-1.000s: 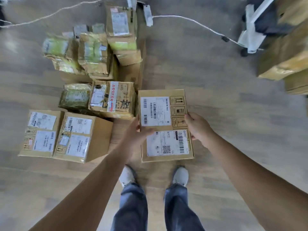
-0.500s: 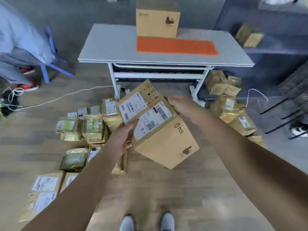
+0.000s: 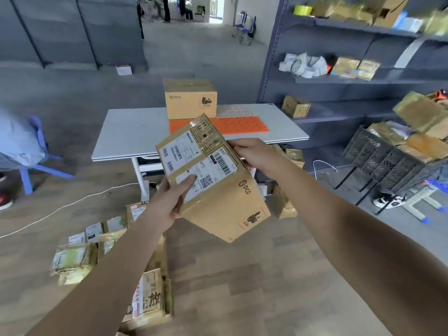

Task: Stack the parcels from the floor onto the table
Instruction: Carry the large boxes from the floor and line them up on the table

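I hold a brown cardboard parcel [image 3: 219, 187] with white shipping labels in the air, tilted, in front of the table. My left hand [image 3: 169, 200] grips its near left edge, thumb on a label. My right hand [image 3: 254, 154] grips its far right edge. Ahead stands the white table [image 3: 126, 137] with an orange mat [image 3: 232, 126]. One brown parcel [image 3: 190, 99] stands upright at the mat's back. Several more parcels [image 3: 80, 258] lie on the wooden floor at lower left, partly hidden by my left arm.
Grey shelving [image 3: 339, 81] with boxes and bags fills the right side. A black crate [image 3: 388, 161] of parcels stands by it. A person sits on a blue chair [image 3: 36, 154] at left. A white cable [image 3: 60, 209] runs across the floor.
I lifted the parcel from the floor and stood up. The view rose from the floor pile to the table and shelves, and the parcel is now tilted at chest height.
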Demonstrator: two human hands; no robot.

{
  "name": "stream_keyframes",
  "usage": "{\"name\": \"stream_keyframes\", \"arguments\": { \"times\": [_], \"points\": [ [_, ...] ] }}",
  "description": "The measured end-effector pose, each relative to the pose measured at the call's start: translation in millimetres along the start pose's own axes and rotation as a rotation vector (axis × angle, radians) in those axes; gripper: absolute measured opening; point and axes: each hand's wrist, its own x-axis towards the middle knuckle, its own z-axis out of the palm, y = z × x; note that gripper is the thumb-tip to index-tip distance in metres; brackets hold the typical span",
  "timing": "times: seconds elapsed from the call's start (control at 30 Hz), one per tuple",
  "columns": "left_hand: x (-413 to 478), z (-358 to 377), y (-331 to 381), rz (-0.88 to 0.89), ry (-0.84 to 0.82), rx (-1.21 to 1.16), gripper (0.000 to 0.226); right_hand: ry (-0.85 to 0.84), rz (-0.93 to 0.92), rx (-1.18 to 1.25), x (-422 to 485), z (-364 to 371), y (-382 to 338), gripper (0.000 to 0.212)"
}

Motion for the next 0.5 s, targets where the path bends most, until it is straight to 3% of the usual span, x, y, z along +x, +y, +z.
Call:
{"name": "stream_keyframes", "arguments": {
  "times": [0.13,0.5],
  "points": [
    [21.1,26.7,8.8,0.013,-0.056,0.003,0.083,0.065,-0.052,-0.013,19.0,-20.8,2.5,0.035],
    [155.8,140.3,25.7,0.059,-0.025,-0.142,0.066,0.105,-0.07,0.08,138.9,-139.4,35.5,0.03]
  ]
}}
